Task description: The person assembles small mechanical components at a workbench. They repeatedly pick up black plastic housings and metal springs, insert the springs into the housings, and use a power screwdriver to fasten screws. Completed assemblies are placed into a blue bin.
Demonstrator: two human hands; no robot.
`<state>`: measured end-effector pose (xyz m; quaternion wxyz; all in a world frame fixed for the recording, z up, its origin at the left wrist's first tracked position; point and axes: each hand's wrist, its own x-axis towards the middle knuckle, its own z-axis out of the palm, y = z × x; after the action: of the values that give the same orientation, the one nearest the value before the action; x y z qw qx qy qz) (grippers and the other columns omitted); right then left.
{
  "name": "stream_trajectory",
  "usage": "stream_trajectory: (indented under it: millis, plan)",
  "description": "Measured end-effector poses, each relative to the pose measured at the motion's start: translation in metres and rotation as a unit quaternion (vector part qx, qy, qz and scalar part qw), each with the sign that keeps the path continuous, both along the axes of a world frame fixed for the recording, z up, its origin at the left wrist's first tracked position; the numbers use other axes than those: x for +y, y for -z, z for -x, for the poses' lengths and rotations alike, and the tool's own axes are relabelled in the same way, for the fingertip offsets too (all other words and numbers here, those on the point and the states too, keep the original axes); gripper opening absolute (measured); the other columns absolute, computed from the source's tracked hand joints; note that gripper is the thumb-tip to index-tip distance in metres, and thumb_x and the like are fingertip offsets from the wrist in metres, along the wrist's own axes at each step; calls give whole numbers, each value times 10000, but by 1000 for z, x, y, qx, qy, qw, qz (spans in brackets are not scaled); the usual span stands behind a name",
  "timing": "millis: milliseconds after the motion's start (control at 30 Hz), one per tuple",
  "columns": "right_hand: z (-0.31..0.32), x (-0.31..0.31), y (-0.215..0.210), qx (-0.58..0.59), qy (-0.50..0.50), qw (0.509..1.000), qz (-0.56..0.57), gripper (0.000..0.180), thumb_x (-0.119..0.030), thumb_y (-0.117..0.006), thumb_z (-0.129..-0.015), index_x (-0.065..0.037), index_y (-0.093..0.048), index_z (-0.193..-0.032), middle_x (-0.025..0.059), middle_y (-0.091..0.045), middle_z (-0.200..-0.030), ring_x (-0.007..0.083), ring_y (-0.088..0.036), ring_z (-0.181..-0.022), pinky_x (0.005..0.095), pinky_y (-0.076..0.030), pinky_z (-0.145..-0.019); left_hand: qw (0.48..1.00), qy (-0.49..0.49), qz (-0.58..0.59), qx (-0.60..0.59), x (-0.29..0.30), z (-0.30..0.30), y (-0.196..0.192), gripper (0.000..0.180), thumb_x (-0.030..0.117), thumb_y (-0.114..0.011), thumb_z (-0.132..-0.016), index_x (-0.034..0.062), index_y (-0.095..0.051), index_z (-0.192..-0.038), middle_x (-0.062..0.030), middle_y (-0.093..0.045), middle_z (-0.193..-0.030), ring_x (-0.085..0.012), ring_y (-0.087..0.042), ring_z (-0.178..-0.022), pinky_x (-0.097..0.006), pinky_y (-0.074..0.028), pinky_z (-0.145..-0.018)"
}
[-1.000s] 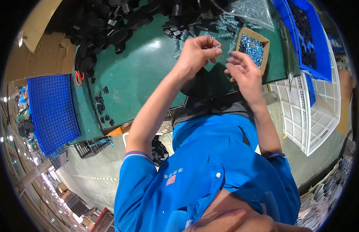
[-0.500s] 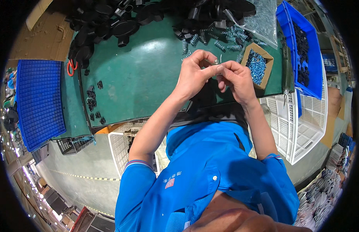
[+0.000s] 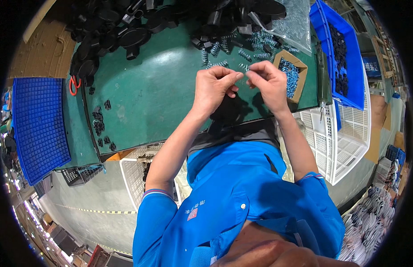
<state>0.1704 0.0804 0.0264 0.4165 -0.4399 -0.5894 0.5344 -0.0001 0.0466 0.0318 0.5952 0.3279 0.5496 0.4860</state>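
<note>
Over the green worktable [image 3: 144, 102], my left hand [image 3: 214, 86] is closed, thumb and forefinger pinched together. Whatever may be between those fingertips is too small to make out. Just to its right, with a narrow gap between, my right hand [image 3: 269, 84] is also closed in a pinch. A thin coiled spring [image 3: 244, 67] shows at the right fingertips. Beyond both hands lie several loose blue-grey springs [image 3: 262, 42]. A cardboard box [image 3: 300, 85] of small blue metal screws or pins [image 3: 288, 76] stands beside my right hand.
Black round-headed parts [image 3: 134, 38] are heaped along the far side. Small black pieces [image 3: 98, 120] and red-handled scissors [image 3: 74, 85] lie left. A clear plastic bag [image 3: 291, 26], a power screwdriver [image 3: 322, 80], a blue bin [image 3: 355, 66] and white baskets [image 3: 320, 138] are right. A blue tray [image 3: 39, 129] stands far left.
My hands have drawn apart; their fingertips were together before. The spring now shows beside the right fingertips. The whole view has shifted slightly.
</note>
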Motion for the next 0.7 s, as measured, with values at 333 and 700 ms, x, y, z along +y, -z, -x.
stream_trajectory:
  millis: [333,700]
  plan:
    - [11,135,23,-501,70,835,-216,587,-469,-702,-788,-56,-622,-1197,192,-646,-1162,380,-649,-987,448,-510,-829,939,-34,-145,309,-3,50,6,276,108,-794,-761,23,-708,-1008,-100,-656,-821,-165,-633,-679,-288,-508,-618]
    - [-4,157,53,-446,48,851,-275,411,-288,-660,-797,-33,-605,-1115,171,-661,-993,353,-636,-929,449,-507,-791,763,197,-268,554,-4,7,1,214,160,-736,-760,85,-662,-946,-83,-612,-840,-292,-649,-818,-399,-528,-657]
